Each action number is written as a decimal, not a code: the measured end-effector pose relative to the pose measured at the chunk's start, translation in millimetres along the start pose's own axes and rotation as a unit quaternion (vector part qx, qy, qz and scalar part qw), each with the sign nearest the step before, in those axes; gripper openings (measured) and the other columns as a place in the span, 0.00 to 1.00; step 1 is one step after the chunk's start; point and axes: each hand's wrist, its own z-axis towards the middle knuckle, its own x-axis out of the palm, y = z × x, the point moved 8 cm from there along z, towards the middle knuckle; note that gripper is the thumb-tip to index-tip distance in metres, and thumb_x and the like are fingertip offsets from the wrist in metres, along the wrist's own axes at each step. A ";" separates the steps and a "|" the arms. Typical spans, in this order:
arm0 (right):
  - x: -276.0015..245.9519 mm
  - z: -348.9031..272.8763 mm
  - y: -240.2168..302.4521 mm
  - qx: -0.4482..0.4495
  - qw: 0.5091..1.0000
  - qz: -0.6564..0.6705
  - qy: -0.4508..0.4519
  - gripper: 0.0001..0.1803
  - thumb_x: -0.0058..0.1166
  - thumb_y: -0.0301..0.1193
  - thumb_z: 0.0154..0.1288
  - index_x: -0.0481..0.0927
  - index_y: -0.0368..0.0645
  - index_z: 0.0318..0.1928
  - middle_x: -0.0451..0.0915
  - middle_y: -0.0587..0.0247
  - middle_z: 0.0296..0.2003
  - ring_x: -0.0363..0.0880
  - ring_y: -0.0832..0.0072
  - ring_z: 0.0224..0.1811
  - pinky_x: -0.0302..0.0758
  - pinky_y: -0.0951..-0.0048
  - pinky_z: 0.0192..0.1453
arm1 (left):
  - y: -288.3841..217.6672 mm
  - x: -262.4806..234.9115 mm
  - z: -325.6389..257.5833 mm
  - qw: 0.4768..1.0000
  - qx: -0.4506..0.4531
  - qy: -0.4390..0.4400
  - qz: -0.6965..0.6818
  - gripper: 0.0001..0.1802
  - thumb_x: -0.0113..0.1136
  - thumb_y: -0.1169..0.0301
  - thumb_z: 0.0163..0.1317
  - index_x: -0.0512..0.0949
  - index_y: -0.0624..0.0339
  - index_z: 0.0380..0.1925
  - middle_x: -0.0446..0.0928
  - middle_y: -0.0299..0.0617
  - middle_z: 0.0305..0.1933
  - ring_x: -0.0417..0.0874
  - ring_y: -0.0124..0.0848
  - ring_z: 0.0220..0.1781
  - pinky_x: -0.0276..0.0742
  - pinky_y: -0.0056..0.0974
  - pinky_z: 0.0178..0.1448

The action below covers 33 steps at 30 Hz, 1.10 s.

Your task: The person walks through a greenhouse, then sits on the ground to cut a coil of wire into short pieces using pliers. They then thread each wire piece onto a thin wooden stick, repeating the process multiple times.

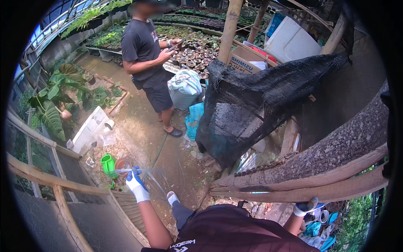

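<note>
1. Lower left of centre, the blue-and-white-gloved left hand (137, 185) clamps its fingers on thin translucent strands (122, 171).
2. Lower right, the similarly gloved right hand (307, 207) is beside a brown wooden beam (304, 191); finger closure unclear.

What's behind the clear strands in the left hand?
Behind the clear strands held in the left hand, a reddish-brown pot shows near their left end, with bare ground farther right. Whatever lies directly behind the gloved hand is covered and cannot be seen.
</note>
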 end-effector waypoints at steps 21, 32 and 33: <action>163.5 -73.6 -4.4 -0.221 0.543 -0.692 -0.422 0.23 0.47 0.42 0.77 0.85 0.39 0.57 0.88 0.42 0.48 0.88 0.51 0.48 0.83 0.51 0.49 | -118.5 10.6 444.0 0.998 0.048 -0.029 -0.008 0.15 0.60 0.58 0.75 0.88 0.57 0.45 0.79 0.31 0.30 0.65 0.20 0.21 0.60 0.32 0.23; 566.1 -326.7 -562.5 0.131 0.769 -0.524 0.342 0.23 0.48 0.43 0.77 0.83 0.41 0.59 0.87 0.44 0.48 0.87 0.52 0.48 0.83 0.51 0.49 | -113.3 77.5 710.9 0.984 0.150 0.010 0.096 0.14 0.62 0.59 0.74 0.87 0.56 0.38 0.79 0.33 0.24 0.65 0.21 0.15 0.58 0.32 0.18; 594.2 -346.2 -591.6 0.180 0.757 -0.504 0.375 0.23 0.48 0.43 0.76 0.83 0.41 0.59 0.87 0.44 0.48 0.87 0.52 0.48 0.83 0.51 0.49 | -122.8 88.1 732.4 0.976 0.180 -0.003 0.126 0.14 0.62 0.59 0.74 0.87 0.56 0.37 0.79 0.33 0.24 0.65 0.21 0.15 0.58 0.32 0.18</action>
